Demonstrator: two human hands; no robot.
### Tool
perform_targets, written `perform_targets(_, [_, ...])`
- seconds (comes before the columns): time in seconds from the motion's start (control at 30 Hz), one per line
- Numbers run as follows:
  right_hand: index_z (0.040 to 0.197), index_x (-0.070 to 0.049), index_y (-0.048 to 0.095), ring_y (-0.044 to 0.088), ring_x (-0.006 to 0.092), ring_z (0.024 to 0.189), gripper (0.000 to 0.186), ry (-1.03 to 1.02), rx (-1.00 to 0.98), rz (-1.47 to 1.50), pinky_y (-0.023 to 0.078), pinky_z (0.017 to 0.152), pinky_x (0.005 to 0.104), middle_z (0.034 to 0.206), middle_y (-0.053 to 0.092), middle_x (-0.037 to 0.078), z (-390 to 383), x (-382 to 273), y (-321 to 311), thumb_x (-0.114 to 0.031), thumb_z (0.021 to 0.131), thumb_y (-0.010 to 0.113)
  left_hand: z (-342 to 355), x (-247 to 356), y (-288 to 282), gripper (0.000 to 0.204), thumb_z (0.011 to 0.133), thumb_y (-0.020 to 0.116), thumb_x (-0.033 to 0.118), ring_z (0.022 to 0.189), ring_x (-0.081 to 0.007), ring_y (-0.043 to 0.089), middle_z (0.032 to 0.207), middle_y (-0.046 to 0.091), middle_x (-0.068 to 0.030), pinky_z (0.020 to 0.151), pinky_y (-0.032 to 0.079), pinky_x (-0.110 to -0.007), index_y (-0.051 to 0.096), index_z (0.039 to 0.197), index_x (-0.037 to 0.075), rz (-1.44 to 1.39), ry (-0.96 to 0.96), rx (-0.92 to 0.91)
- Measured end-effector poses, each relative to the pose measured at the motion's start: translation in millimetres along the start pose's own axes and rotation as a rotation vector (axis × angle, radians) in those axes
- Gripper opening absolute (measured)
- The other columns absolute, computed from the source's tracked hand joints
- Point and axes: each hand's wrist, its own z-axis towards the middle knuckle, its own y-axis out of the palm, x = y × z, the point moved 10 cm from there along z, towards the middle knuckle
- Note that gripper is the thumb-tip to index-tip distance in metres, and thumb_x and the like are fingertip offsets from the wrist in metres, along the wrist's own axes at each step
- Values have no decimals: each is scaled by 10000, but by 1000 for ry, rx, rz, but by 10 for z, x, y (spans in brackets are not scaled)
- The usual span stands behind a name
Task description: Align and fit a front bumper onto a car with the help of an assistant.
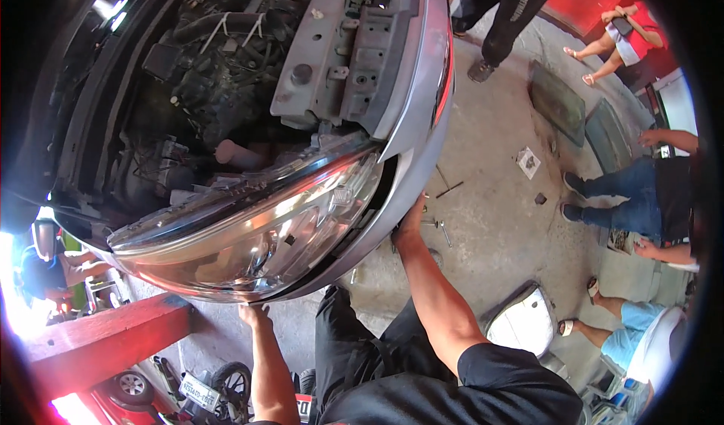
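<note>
In front of me is a grey car's front corner with its large clear headlight (253,248) in place. The front bumper (354,248) curves around the lamp, with a dark gap along part of the lamp's edge. My left hand (255,316) is closed at the bumper's edge just below the headlight; its fingertips are partly hidden. Farther right, my right hand (411,217) grips the bumper's outer side, most of its fingers tucked out of sight. Above the lamp, the engine bay (219,70) lies uncovered beside a grey front crossmember (317,63).
Tools, including a ratchet (443,230) and a thin T-shaped bar (450,190), lie on the concrete floor. Glass panels (558,102) and a white padded seat (522,323) are to the right. People stand or sit around. A red beam (105,334) and motorcycle (219,391) are lower left.
</note>
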Motion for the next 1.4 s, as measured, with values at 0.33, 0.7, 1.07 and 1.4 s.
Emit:
perform_targets(0.33, [1625, -87, 417, 451, 323, 1479, 948, 156, 3, 37, 309, 1242, 433, 1648, 461, 142, 38, 121, -44, -791, 990, 382, -3846, 1110, 1394, 416, 843, 751, 88, 1115, -380, 615, 1123, 694, -176, 989, 466, -527, 655, 1242, 20, 940, 1465, -428])
perform_targets(0.7, [1660, -73, 350, 375, 321, 1543, 961, 201, -87, 90, 263, 1270, 431, 1703, 376, 145, 210, 166, -94, -779, 1008, 348, -4945, 3419, 3750, 479, 940, 707, 345, 1142, -403, 629, 1101, 737, -208, 928, 523, -497, 641, 1213, -42, 989, 1647, -289])
perform_targets(1.07, [1634, -55, 393, 441, 333, 1494, 942, 209, 12, 65, 293, 1256, 433, 1656, 444, 155, 179, 119, -171, -760, 1009, 369, -4377, 3494, 4264, 324, 922, 723, 312, 1202, -345, 653, 1093, 779, -146, 1015, 487, -509, 761, 1116, 55, 1210, 1264, -309])
perform_targets(1.4, [1646, -67, 376, 426, 331, 1508, 962, 239, -3, 42, 313, 1246, 455, 1665, 431, 151, 96, 133, -69, -779, 1002, 316, -4341, 3492, 4237, 207, 914, 690, 233, 1099, -320, 636, 993, 778, -133, 964, 421, -500, 747, 997, 52, 1036, 1494, -272])
